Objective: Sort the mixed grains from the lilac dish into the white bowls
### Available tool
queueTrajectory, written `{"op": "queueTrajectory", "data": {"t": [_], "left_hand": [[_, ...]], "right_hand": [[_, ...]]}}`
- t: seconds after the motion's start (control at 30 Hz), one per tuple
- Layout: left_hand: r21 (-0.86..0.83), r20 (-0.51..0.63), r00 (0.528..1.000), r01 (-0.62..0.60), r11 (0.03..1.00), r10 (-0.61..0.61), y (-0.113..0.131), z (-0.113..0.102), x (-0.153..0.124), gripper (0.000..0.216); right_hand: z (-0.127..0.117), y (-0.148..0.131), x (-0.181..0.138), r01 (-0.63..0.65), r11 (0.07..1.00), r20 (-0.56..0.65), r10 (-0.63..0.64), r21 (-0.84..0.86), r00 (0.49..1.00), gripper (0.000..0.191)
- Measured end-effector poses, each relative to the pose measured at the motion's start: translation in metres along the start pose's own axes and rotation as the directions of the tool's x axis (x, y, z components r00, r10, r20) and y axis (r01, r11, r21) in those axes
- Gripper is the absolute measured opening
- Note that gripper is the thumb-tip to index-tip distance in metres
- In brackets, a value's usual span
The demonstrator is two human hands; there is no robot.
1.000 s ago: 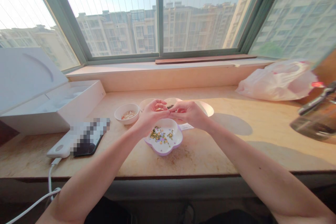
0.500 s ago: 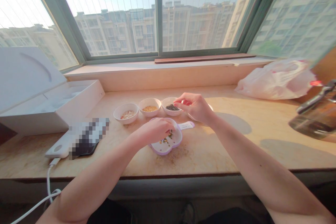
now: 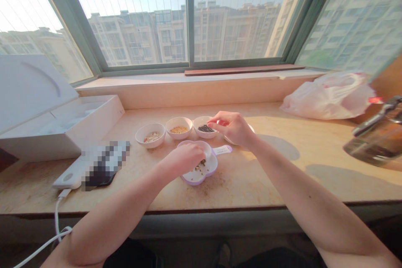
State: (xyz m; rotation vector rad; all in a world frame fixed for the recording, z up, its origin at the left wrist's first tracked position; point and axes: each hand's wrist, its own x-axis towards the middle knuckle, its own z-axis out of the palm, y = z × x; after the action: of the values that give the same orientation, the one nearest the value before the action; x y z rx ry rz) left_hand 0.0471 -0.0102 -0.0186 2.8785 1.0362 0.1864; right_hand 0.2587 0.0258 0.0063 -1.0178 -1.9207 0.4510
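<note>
My left hand [image 3: 188, 157] is closed, knuckles up, over a shallow white dish [image 3: 197, 182] with a purple rim and a short handle. Its fingertips are down among a small mix of dark, green and yellow beans [image 3: 201, 168]; what they pinch is hidden. At the right edge of a white bowl [image 3: 202, 135] of dark beans [image 3: 205, 128], my right hand [image 3: 234, 127] has its thumb and forefinger together; anything between them is too small to make out. Under that hand, another white bowl [image 3: 230, 139] is mostly covered.
Left of the dark beans stand a bowl of yellow beans [image 3: 179, 135] and a bowl of pale pieces [image 3: 151, 144]. A power bank [image 3: 67, 179], a phone [image 3: 108, 179] and an open white box [image 3: 97, 119] lie left. A plastic bag [image 3: 326, 96] and glass jug [image 3: 370, 146] stand right.
My left hand has curled a little more and shifted slightly within the dish, its fingertips lower at the beans. My right hand has stayed at the dark-bean bowl.
</note>
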Motion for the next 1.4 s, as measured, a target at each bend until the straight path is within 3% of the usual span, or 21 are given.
{"op": "queueTrajectory", "data": {"t": [0.1,0.3,0.53,0.67,0.8,0.9,1.0,1.07,1.17,1.23,1.3,1.4], "left_hand": [[0.163,0.087,0.996,-0.048,0.985,0.034,0.002,0.001,0.000,0.025],[0.187,0.043,0.999,-0.030,0.982,0.022,0.005,0.003,0.001,0.024],[0.083,0.030,0.999,-0.017,0.996,0.015,0.002,-0.007,-0.001,0.024],[-0.055,-0.093,0.995,0.038,0.998,-0.043,-0.006,-0.019,-0.004,0.031],[-0.088,-0.255,0.963,0.066,0.994,-0.087,-0.010,-0.025,-0.006,0.028],[-0.117,-0.362,0.930,0.023,0.993,-0.064,-0.009,-0.024,-0.007,0.025],[-0.151,-0.458,0.888,-0.046,0.987,-0.028,-0.009,-0.023,-0.007,0.025],[-0.178,-0.509,0.860,-0.071,0.982,-0.030,-0.008,-0.023,-0.008,0.024],[-0.191,-0.539,0.841,-0.071,0.979,-0.044,-0.009,-0.024,-0.008,0.024],[-0.155,-0.537,0.843,-0.055,0.986,-0.037,-0.009,-0.024,-0.007,0.023],[-0.098,-0.535,0.845,-0.038,0.995,-0.021,-0.011,-0.023,-0.006,0.021],[-0.033,-0.529,0.848,-0.032,0.999,0.009,-0.014,-0.020,-0.005,0.020]], "right_hand": [[0.000,0.001,0.001,0.025,1.000,-0.011,-0.025,0.005,1.000,0.025],[-0.007,0.001,0.004,0.059,0.998,-0.046,-0.060,-0.031,0.997,0.025],[-0.032,0.026,0.015,-0.114,0.919,-0.104,0.080,-0.377,0.991,0.018],[-0.046,0.047,0.018,-0.260,0.808,-0.056,0.273,-0.529,0.960,0.018],[-0.052,0.057,0.016,-0.279,0.749,0.055,0.388,-0.601,0.920,0.019],[-0.052,0.055,0.015,-0.308,0.726,0.096,0.457,-0.615,0.884,0.018],[-0.048,0.043,0.016,-0.293,0.784,0.120,0.420,-0.546,0.900,0.025],[-0.042,0.031,0.016,-0.278,0.870,0.169,0.370,-0.407,0.913,0.029],[-0.031,0.013,0.011,-0.293,0.953,0.402,0.299,-0.078,0.865,0.040],[-0.022,0.005,0.006,-0.357,0.930,0.551,0.251,0.092,0.796,0.049],[-0.012,0.001,0.002,-0.401,0.901,0.618,0.222,0.166,0.754,0.048],[0.001,0.000,-0.001,-0.416,0.883,0.615,0.208,0.215,0.760,0.042]]}}
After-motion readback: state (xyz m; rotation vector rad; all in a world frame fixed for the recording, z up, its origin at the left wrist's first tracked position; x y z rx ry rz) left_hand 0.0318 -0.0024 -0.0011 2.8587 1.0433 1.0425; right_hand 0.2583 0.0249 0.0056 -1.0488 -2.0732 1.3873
